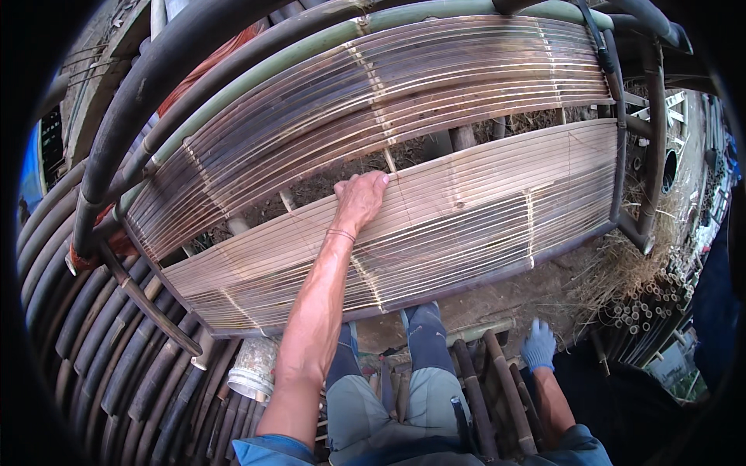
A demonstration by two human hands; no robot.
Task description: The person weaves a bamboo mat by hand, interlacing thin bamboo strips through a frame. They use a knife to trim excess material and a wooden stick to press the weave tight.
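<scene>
A long bamboo slat panel (466, 175) lies across a dark bamboo frame (618, 167) before me. My bare left hand (361, 200) is on the upper edge of the pale, close-set slats, its fingers bent over that edge beside a gap. Beyond the gap runs a second band of spaced bamboo slats (458, 74), crossed by pale strips. Low at the right, well apart from the panel, is my right hand (538, 346) in a light blue knitted glove. Its fingers look loosely extended, and nothing shows in them.
Dark bamboo poles (116, 353) are stacked at the left. A white stained bucket (254, 369) stands near my left leg. Dry straw (622, 283) and cut bamboo ends (645, 311) lie at the right. More poles (509, 396) are beside my right leg.
</scene>
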